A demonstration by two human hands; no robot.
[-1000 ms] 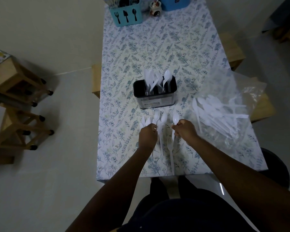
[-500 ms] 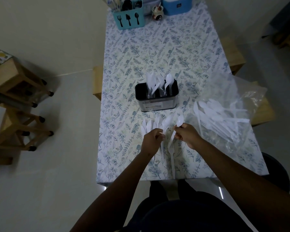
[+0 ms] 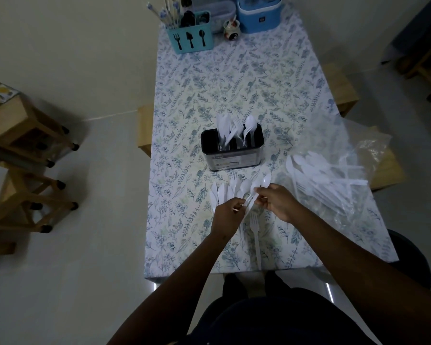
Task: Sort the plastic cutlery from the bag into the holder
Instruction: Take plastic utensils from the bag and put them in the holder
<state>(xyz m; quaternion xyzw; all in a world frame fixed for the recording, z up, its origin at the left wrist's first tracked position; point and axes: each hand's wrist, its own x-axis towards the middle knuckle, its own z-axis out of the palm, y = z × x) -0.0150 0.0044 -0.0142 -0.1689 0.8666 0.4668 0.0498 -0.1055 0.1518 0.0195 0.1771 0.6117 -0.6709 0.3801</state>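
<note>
Left hand clenched round the handles of a mixed bunch, heads fanned just beyond its fingertips; my guess is the fan keeps types readable for sorting. Right hand pinches 1 spoon by the shaft, right beside the left fingers, likely to single it out. Holder stands upright just past the fan, part-filled, a short reach. Bag lies off the right hand's outer side, more cutlery inside. 1 fork lies loose below both hands.
</note>
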